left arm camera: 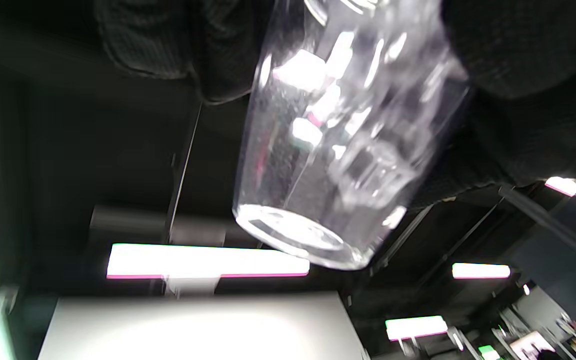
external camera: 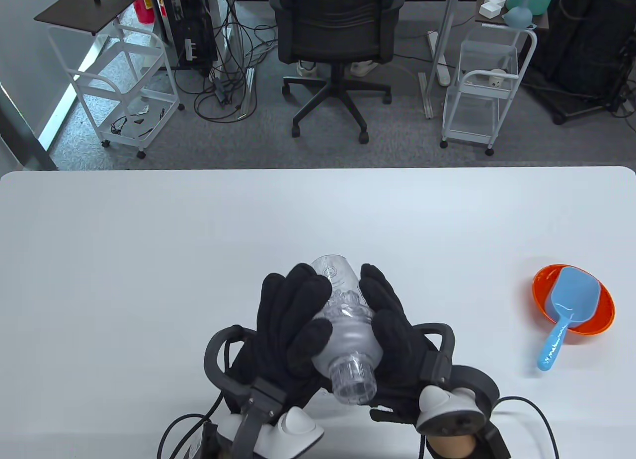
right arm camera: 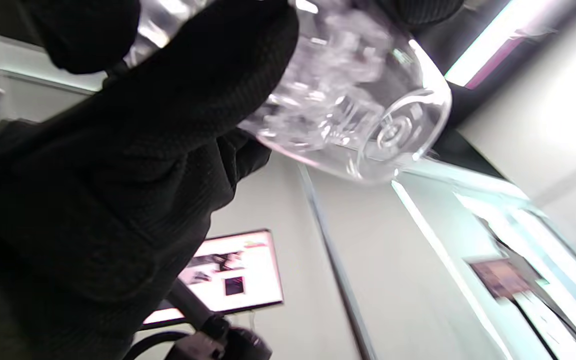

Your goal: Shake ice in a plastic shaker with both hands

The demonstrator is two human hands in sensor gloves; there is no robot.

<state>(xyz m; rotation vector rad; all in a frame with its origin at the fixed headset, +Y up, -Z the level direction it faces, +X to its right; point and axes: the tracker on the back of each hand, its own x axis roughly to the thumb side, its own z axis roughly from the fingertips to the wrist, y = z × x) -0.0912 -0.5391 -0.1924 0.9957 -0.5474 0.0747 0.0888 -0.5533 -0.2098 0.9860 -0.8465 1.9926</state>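
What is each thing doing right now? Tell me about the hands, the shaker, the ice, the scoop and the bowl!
left hand: grips the shaker's left side.
right hand: grips the shaker's right side.
shaker: lifted off the table, tilted, cap on and pointing toward the person.
ice: inside the shaker.
blue scoop: lying in the orange bowl, handle sticking out.
orange bowl: sitting on the table, untouched.
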